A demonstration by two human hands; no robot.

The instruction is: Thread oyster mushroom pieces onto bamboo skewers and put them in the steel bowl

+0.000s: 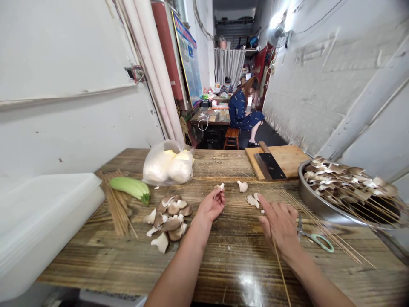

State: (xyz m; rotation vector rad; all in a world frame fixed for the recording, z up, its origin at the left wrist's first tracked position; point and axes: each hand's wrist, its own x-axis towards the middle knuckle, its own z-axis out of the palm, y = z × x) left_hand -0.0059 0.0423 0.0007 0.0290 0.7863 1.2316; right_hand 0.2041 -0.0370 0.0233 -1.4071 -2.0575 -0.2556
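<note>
My left hand [212,204] is closed, pinching a small white piece of oyster mushroom [221,186] at its fingertips. My right hand [281,226] is closed round a thin bamboo skewer [281,273], whose lower end slants toward the table's near edge. Its index finger reaches out to loose mushroom pieces [252,201] on the wood; whether it touches them I cannot tell. Another mushroom piece [242,186] lies just beyond. Left of my left forearm sits a pile of brown oyster mushrooms [172,215]. Green-handled scissors [319,241] lie beside my right wrist, partly hidden.
A steel basin [306,200] of skewered mushrooms stands at right, with loose skewers [335,236] before it. A cleaver [270,165] lies on a cutting board [290,157]. A plastic bag [156,164], green squash [129,189], skewer bundle [116,209] and white tub [64,217] occupy the left. A person [243,108] sits beyond.
</note>
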